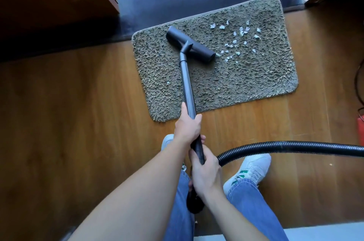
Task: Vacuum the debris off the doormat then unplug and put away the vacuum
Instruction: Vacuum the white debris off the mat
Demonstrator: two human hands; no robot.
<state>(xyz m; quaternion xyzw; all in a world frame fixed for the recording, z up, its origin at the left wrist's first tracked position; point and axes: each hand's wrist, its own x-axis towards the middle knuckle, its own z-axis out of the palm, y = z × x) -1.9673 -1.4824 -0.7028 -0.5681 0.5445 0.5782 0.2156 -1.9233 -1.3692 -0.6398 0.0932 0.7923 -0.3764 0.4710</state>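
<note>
From the head camera, you look down at a shaggy grey-brown doormat (236,87) lying at a slant on the wooden floor (78,112), its far edge against a dark threshold (137,10). White paper-like debris (241,33) is scattered over the mat's far right part, and one lone scrap (168,82) sits near its left edge.

The vacuum's dark floor head (190,46) rests on the mat's far left part, its right end just beside the nearest scraps. The grey wand (186,83) runs from it back toward you.

Your left hand (188,126) is wrapped round the wand near the mat's near edge, thumb lying along the tube. Your right hand (205,171) is closer to your body and grips the black handle (198,150), fingers curled round it. The ribbed black hose (285,147) curves out from the handle and leaves at the right edge.

Below your arms are your blue jeans (246,201) and white sneakers with green stripes (250,170). Part of a red object (360,126) shows at the right edge; you cannot tell what it is.
</note>
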